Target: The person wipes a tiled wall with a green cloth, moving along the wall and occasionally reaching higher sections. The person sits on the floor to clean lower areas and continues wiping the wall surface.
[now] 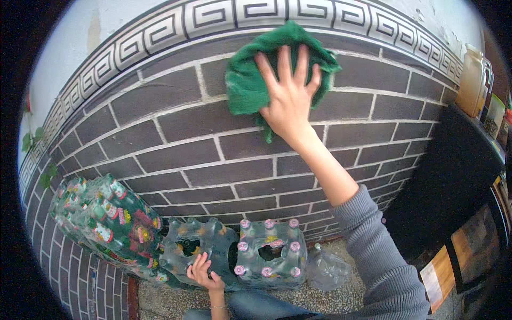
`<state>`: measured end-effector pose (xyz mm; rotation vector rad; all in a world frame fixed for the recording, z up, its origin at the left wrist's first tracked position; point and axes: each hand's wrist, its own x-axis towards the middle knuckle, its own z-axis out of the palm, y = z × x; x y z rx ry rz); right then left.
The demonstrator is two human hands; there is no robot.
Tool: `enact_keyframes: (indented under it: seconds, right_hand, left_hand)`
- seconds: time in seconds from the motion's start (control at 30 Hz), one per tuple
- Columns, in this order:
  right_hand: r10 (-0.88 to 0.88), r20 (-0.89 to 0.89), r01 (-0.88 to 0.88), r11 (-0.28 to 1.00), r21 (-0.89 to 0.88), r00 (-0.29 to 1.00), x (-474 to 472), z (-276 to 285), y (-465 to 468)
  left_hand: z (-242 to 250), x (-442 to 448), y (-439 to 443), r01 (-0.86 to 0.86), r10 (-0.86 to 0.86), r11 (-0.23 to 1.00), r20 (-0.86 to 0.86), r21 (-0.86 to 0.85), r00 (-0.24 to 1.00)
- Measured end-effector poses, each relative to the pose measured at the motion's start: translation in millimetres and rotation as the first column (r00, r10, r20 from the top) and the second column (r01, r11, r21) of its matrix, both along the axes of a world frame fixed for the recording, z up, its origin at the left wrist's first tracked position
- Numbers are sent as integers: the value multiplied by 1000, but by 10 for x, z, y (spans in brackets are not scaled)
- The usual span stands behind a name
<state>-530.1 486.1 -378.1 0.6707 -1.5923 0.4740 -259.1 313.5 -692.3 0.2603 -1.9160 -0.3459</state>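
High on the dark brick-patterned wall, my right hand presses a crumpled green cloth flat, fingers spread over it. Part of the cloth hangs below the wrist, and its top reaches the patterned border. Low down, my left hand hovers over or rests against a plastic-wrapped pack of bottles; contact is hard to judge. Its fingers are loosely bent, with a dark patch between thumb and fingers that I cannot make out. Beside it stands a second wrapped pack with pink caps.
Tall stacked bottle packs fill the left corner. A clear plastic container sits on the speckled floor. At right, a jug stands above a black-covered surface. A white and black key-pattern border crosses the wall.
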Motion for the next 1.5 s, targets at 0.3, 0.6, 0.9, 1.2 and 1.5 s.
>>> enact_keyframes:
  seconds: [0.3,0.6,0.9,1.2,1.5]
  right_hand:
    - [9,-8,-9,1000,26,1000,166,-89,-468]
    - [263,-140,-209,926,315,955,475,54,-1646]
    - [314,-151,-218,867,449,937,601,-366,-2059]
    - [312,-7,-257,797,546,950,213,-1308,-742]
    - [-106,58,88,964,251,993,-367,-2006,1277]
  left_hand:
    - [54,-20,52,38,-37,999,-17,35,999]
    - [108,1,58,43,-40,998,-54,48,998]
    - [97,40,73,24,-22,999,-57,42,998]
    - [79,-18,43,8,-8,1000,-26,-7,1000]
    - [218,-27,77,10,-19,954,-25,-301,1000]
